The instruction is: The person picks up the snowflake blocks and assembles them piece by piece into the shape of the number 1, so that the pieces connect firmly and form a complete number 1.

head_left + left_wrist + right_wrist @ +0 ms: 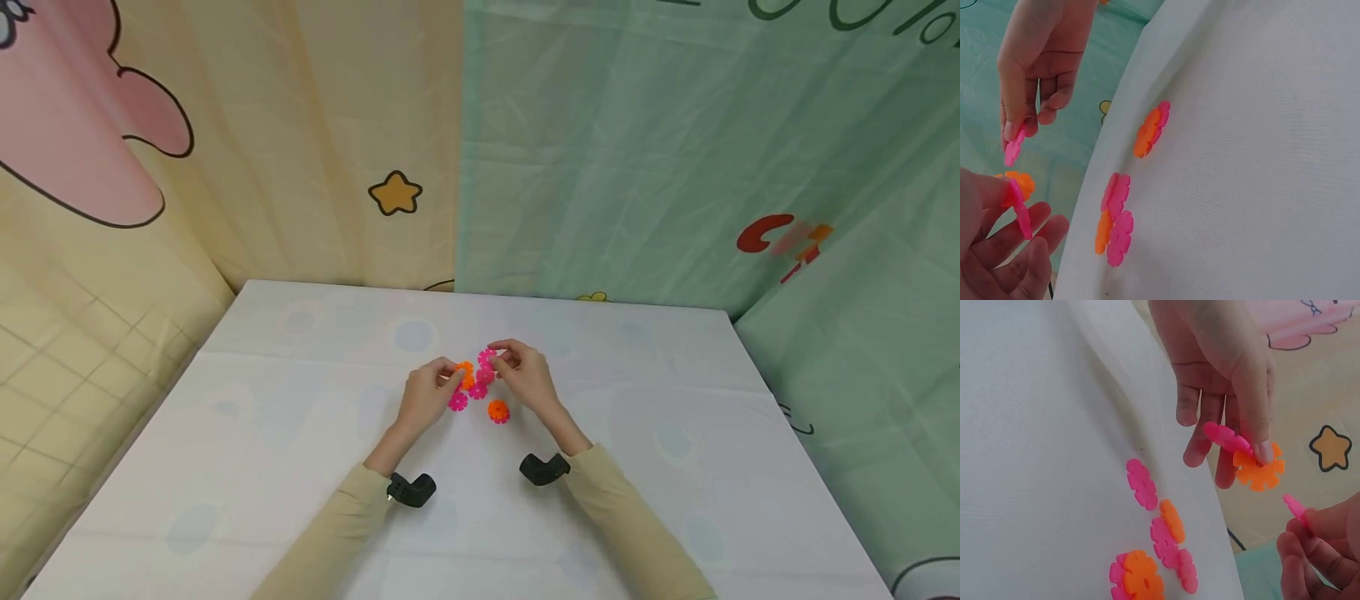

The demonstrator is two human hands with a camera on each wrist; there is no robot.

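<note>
My left hand [429,395] pinches an orange notched disc [1260,467] joined to a pink disc [1227,437], held above the table. Close by on the right, my right hand [525,377] pinches one pink notched disc [1015,147] between thumb and finger. A small gap separates that disc from the joined pair. Below the hands on the cloth lie several pink discs [1142,484] and an orange one [1172,520]. Nearer the wearer, an orange disc [498,410] rests over a pink one [1117,575].
A white cloth with pale blue spots covers the table [300,467]. Behind it hang a yellow curtain [315,125] and a green curtain [637,150]. A black wrist device [412,490] is on the left wrist, another [543,469] on the right.
</note>
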